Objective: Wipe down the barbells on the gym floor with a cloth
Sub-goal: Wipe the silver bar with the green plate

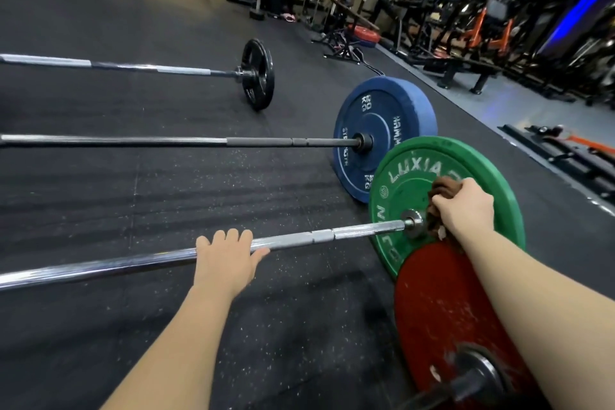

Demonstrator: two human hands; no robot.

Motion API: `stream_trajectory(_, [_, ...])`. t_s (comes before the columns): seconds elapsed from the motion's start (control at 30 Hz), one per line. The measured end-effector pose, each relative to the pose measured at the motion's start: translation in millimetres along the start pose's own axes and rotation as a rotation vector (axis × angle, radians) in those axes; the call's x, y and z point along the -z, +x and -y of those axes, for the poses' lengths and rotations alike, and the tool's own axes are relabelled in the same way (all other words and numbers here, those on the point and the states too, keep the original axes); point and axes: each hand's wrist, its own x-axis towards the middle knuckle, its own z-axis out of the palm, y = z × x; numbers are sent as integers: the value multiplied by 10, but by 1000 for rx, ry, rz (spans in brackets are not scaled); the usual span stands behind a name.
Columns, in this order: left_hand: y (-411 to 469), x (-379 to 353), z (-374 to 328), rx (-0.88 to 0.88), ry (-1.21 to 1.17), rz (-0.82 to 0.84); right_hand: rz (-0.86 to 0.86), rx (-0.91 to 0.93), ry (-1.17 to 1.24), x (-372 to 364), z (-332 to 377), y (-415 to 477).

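Note:
Several barbells lie side by side on the black rubber floor. My left hand grips the chrome bar of the barbell with the green plate. My right hand holds a bunched brown cloth against the green plate's face, just right of the hub. A red plate on a nearer barbell sits in front, partly under my right forearm. Farther off lie a dark bar with a blue plate and a silver bar with a small black plate.
Gym machines and benches crowd the back right beyond the mat's edge. A rack base and a red plate on the floor stand at the back. Orange straps lie at the right.

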Motion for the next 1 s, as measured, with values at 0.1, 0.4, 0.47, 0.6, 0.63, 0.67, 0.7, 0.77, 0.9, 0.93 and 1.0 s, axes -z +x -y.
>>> stream_trajectory(0.1, [12,49,28,-5,-16,47,-21,-68,50,-17,-24,37])
stream_trajectory(0.4, [-25,144,1,-2,-90,248,122,123,24,-433,65,-65])
stream_trajectory(0.47, [-51,135,1,-10,-91,246,168,214,-94,-574,-13,-93])
stream_trajectory(0.6, [-95,125,13,-15,-87,219,160,274,-259,-704,-76,-59])
stream_trajectory(0.63, [-95,125,11,-16,-93,223,170,265,-305,-730,-78,-40])
stream_trajectory(0.67, [-91,128,13,-16,-98,227,189,245,-349,-758,-76,-30])
stream_trajectory(0.7, [-83,138,17,-17,-103,230,211,219,-378,-789,-69,-23])
stream_trajectory(0.77, [-64,145,25,-16,-116,237,256,163,-385,-840,-42,-13])
stream_trajectory(0.9, [-35,161,33,-25,-121,236,336,105,-396,-945,-14,31])
stream_trajectory(0.93, [-21,162,38,-24,-122,235,354,92,-399,-972,-5,31])
stream_trajectory(1.0, [7,159,42,-26,-118,230,385,67,-406,-1038,5,30])
